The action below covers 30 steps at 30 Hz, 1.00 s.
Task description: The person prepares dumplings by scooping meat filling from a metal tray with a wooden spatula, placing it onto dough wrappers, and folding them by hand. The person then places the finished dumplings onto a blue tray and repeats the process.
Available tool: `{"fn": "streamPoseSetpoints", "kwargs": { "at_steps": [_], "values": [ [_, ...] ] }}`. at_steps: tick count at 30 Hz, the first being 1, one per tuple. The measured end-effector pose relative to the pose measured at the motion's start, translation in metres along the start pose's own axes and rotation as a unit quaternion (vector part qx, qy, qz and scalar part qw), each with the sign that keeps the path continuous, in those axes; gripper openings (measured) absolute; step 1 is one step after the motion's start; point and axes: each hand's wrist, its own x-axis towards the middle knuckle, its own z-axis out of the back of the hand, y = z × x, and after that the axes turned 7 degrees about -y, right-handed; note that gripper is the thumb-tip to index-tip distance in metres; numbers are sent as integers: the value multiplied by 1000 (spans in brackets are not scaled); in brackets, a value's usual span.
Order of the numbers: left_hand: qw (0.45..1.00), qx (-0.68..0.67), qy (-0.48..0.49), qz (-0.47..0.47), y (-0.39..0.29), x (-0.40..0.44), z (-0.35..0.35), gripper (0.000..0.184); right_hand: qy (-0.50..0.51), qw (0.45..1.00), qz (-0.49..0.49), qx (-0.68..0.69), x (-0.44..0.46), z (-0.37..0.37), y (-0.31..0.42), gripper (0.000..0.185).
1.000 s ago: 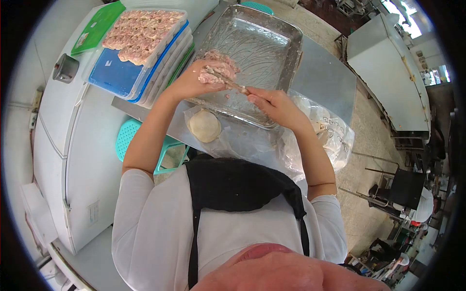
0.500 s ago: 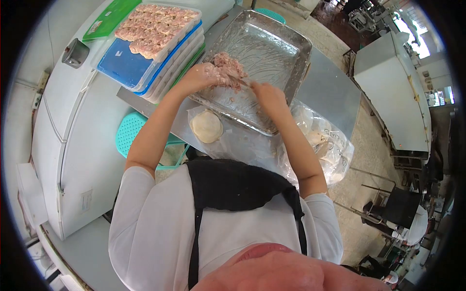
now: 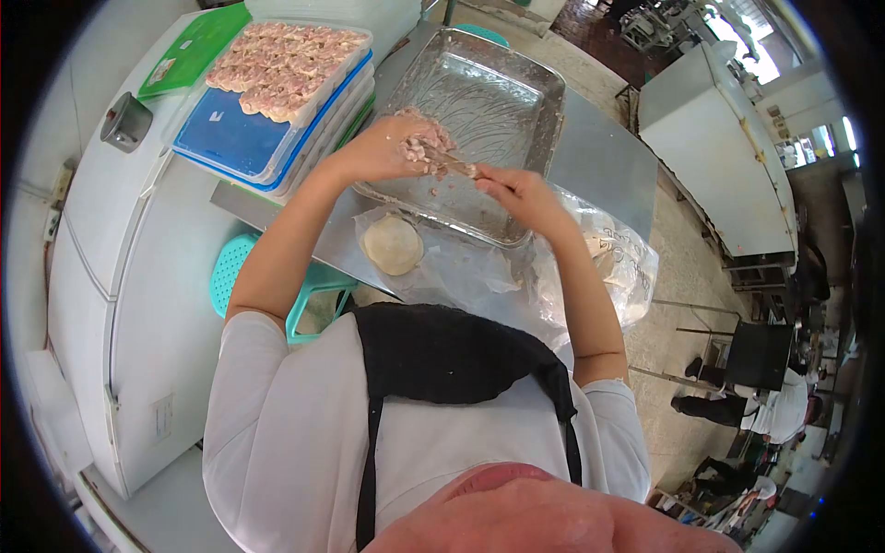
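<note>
Over the left part of a metal tray [image 3: 544, 138], my left hand [image 3: 378, 149] is wrapped round a lump of minced meat [image 3: 429, 138]. My right hand [image 3: 525, 198] grips the handle of a thin spatula-like tool [image 3: 454, 164], whose far end is against the meat. Small bits of meat stick to the tray bottom. A round, pale dough wrapper [image 3: 393, 245] lies on clear plastic in front of the tray.
Stacked containers [image 3: 277, 166] stand at the left, the upper one with rows of filled dumplings [image 3: 286, 64]. A metal cup [image 3: 126, 122] and green lid [image 3: 195, 48] are beyond. Plastic bags [image 3: 608, 263] lie at the right. Turquoise stools [image 3: 230, 267] stand below; people [image 3: 779, 410] are far right.
Half a second ago the tool and my right hand were a little higher; now they are lower against the meat. The whole view has shifted slightly. My left hand keeps the meat.
</note>
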Motion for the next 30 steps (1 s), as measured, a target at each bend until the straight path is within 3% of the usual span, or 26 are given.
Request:
{"fn": "streamPoseSetpoints", "kwargs": {
  "at_steps": [1,2,3,4,6,8,10,12,13,14,15,16,18,19,20,21,22,24,25,26,28,30],
  "values": [
    [999,48,-8,-2,3,-1,0,36,-6,1000,-2,-4,-1,7,6,33],
    [999,46,-4,-8,8,-2,-1,36,-27,993,-16,-117,-3,16,14,31],
    [997,-18,11,80,17,0,-2,31,-47,972,-31,-228,-3,20,24,29],
    [982,-81,24,168,24,2,-2,27,-51,971,-32,-232,-5,13,33,29],
    [981,-93,31,166,36,8,-4,26,-188,960,20,-208,-15,-9,53,25],
    [980,-105,38,166,31,11,3,26,-205,956,43,-207,-6,-33,19,26],
    [964,-80,120,226,3,13,26,40,-226,950,61,-206,-13,-50,-15,26],
    [975,-43,92,197,-26,-2,48,44,-21,910,-175,-375,-24,-37,-37,28],
    [984,-9,54,172,-32,-5,57,47,-28,908,-172,-381,-23,-31,-27,28],
    [984,-11,53,168,-26,-7,62,47,-99,931,-180,-301,-32,-29,-15,30],
    [996,-47,21,77,-16,-12,65,50,-169,943,-190,-214,-40,-31,-1,31],
    [997,-81,-12,-15,-11,-14,69,53,-172,942,-192,-216,-40,-31,14,31],
    [995,-74,-23,-62,-6,-17,79,49,-221,947,-233,-28,-32,-26,50,34],
    [992,-67,-33,-105,-5,-20,84,45,-223,946,-233,-29,-29,-30,73,34],
    [991,-68,-32,-107,-8,-23,92,45,-212,962,-172,13,-23,-39,99,35],
    [996,-70,32,-48,-16,-26,102,44,-200,972,-110,55,-17,-52,115,36],
    [993,-71,96,12,-21,-28,110,43,-203,971,-111,53,-9,-68,122,36],
    [993,-20,115,-16,-22,-34,125,42,-142,989,6,-40,6,-94,132,31],
    [990,33,129,-41,-20,-38,132,41,-143,989,5,-41,11,-91,132,31],
    [990,33,128,-42,-10,-42,135,41,-136,986,9,-97,17,-81,133,29],
    [998,20,39,-37,20,-52,136,47,-128,980,15,-153,24,-79,156,28],
    [999,25,-17,-40,34,-62,139,50,-200,936,-11,-288,28,-87,195,26]
  ]
}}
